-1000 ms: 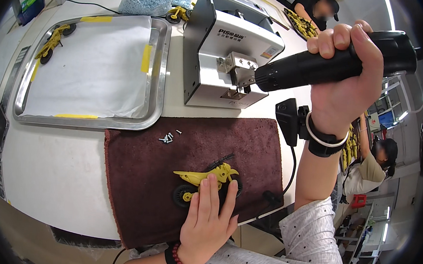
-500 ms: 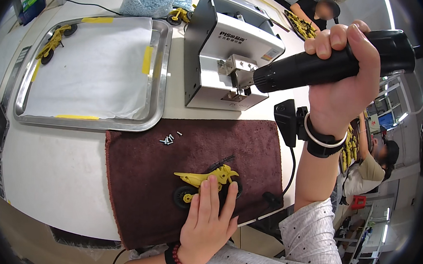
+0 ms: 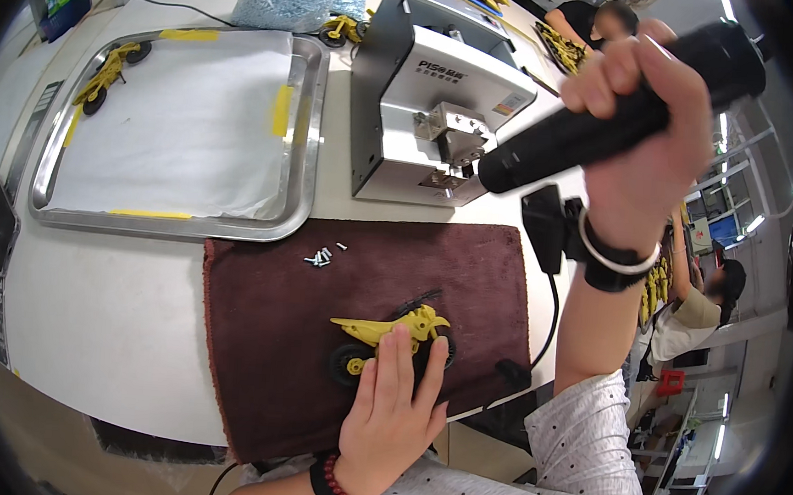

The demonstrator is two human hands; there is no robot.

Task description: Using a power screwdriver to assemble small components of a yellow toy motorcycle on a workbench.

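Note:
Held up at the right, my right hand (image 3: 649, 127) is wrapped round a black electric screwdriver (image 3: 559, 153). The screwdriver's nose is beside the outlet of a grey-and-white screw feeder (image 3: 454, 141); whether a screw sits on the bit cannot be seen. On a dark brown cloth (image 3: 269, 358) lies a yellow toy motorcycle (image 3: 382, 329) with black wheels, on its side. Flat across its lower part rests my left hand (image 3: 395, 404), fingers outstretched, covering some of the body and front wheel. Several small silver screws (image 3: 322, 257) lie on the cloth above the motorcycle.
A metal tray (image 3: 300, 176) lined with white paper holds another toy motorcycle (image 3: 110, 76). Behind stand a bag of pale blue pellets (image 3: 285, 1) and another yellow toy (image 3: 341, 30). A cable (image 3: 552, 327) hangs from my right wrist's device. Other people work at the right.
My right hand has tilted the screwdriver, its nose now slightly lower beside the feeder, with hand and tool blurred. My left hand stays on the motorcycle. The whole view has shifted slightly.

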